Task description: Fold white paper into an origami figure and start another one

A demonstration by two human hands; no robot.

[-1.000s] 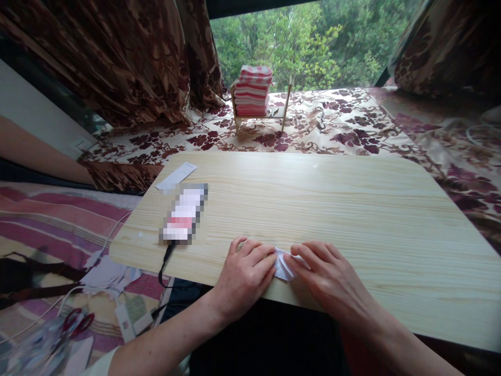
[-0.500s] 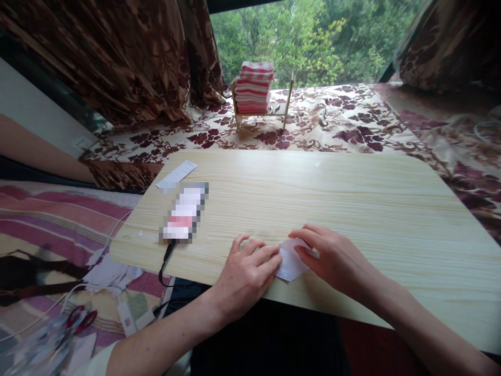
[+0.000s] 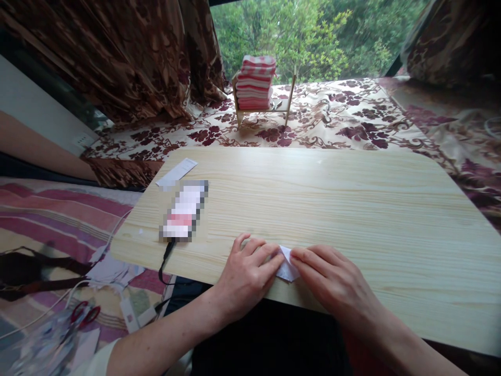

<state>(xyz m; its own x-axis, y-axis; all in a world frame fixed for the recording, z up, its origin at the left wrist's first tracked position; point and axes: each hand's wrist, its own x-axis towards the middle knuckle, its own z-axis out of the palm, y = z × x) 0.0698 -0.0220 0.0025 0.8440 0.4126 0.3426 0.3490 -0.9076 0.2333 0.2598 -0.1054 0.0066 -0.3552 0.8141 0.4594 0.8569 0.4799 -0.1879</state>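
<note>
A small piece of white paper (image 3: 287,269) lies at the front edge of the wooden table (image 3: 352,209), with a folded-over flap showing. My left hand (image 3: 248,269) rests on the table, its thumb and index finger pinching the paper's left side. From the right, my right hand (image 3: 332,277) has its fingers pressed together on the paper's right side, which they cover. Much of the sheet is hidden beneath both hands.
Left on the table lie a blurred phone (image 3: 183,209) with a black cable and a white paper strip (image 3: 177,172). Red-handled scissors (image 3: 85,314) and paper scraps (image 3: 113,274) lie on the striped bedding. Folded red-and-white cloths (image 3: 256,83) sit on a small stand behind.
My right hand has come down and left, folding the paper's right part over and pressing on it. My left hand has stayed in place. Less of the paper shows.
</note>
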